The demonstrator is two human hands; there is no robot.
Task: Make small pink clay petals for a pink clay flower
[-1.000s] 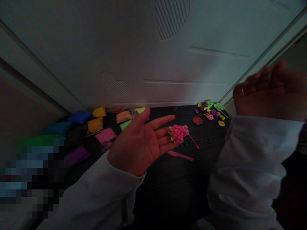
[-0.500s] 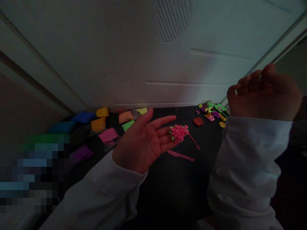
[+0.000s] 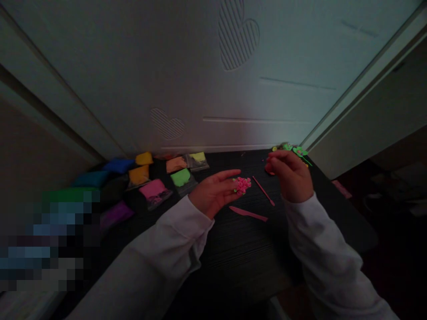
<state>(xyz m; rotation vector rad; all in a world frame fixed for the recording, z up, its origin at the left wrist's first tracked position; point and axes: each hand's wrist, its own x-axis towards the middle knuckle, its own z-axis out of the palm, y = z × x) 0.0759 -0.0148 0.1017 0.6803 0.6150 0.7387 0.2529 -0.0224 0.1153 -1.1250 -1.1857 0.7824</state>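
My left hand lies palm up over the dark table, fingers stretched out, with a small bunch of pink clay roses with green leaves resting on its fingertips. My right hand is lowered over the table at the back right. Its fingers are curled down around a reddish clay lump, which they mostly hide. A thin pink stick tool lies between the two hands. A flat pink clay knife lies just in front of my left hand.
Several bags of coloured clay lie in rows at the left, against a white panelled door. Small green and yellow clay figures sit in the back right corner. The table's right edge drops to a dim floor.
My right hand has dropped from up near the camera down to the reddish lump. My left hand has drawn back a little, and the view has pulled away from the table.
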